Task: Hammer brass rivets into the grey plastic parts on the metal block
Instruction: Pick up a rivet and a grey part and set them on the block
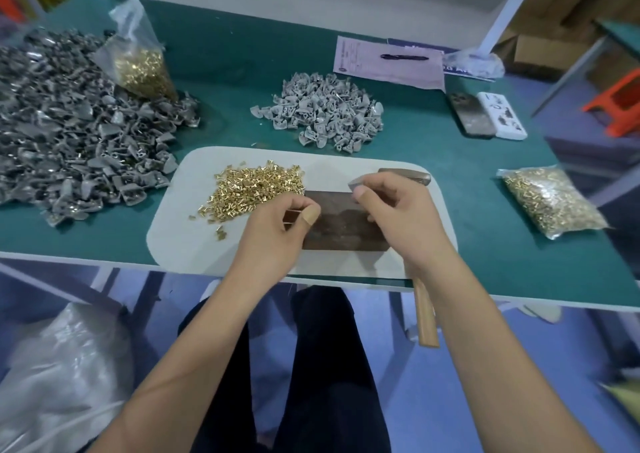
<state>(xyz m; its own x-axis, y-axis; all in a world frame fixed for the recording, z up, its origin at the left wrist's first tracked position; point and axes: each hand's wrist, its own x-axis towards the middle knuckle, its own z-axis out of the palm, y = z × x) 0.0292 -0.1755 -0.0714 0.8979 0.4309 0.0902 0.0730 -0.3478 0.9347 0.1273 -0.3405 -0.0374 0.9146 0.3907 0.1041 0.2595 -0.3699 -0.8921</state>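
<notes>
Your right hand [391, 210] pinches a small, light grey plastic part [356, 184] by its edge above the dark, heavy metal block [341, 225], while your left hand [277, 227] curls beside the loose brass rivets [256, 189], fingertips together, their contents hidden.
</notes>
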